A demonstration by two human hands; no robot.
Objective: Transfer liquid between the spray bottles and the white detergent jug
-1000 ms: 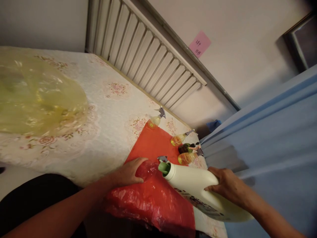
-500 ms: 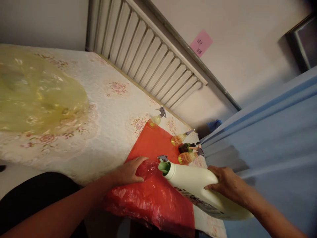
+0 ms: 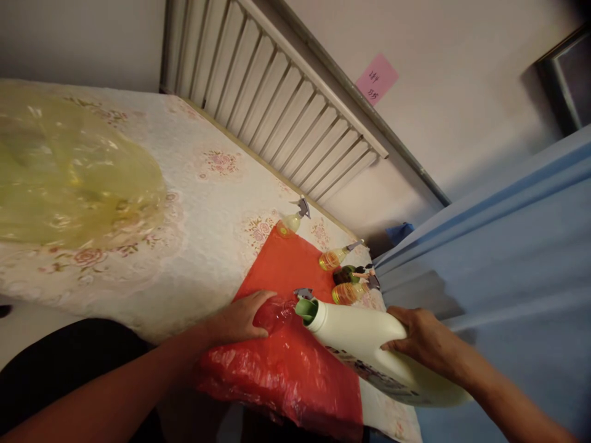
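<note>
The left hand (image 3: 237,319) curls fingers around a rounded transparent plastic bottle (image 3: 272,312) on red plastic sheeting (image 3: 295,264); the right hand (image 3: 418,337) grips a bulky pale-green plastic jug (image 3: 360,329), tilted beside the bottle

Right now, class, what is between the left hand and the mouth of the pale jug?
In the head view, a clear bottle: the left hand holds it, its neck toward the pale jug.

We look out from one head-worn camera, forward and down over the table (image 3: 203,246), near the left hand (image 3: 244,319) and the right hand (image 3: 418,335), with the radiator (image 3: 272,101) slanting across the top of our view and the blue curtain (image 3: 521,264) along its right side
</note>
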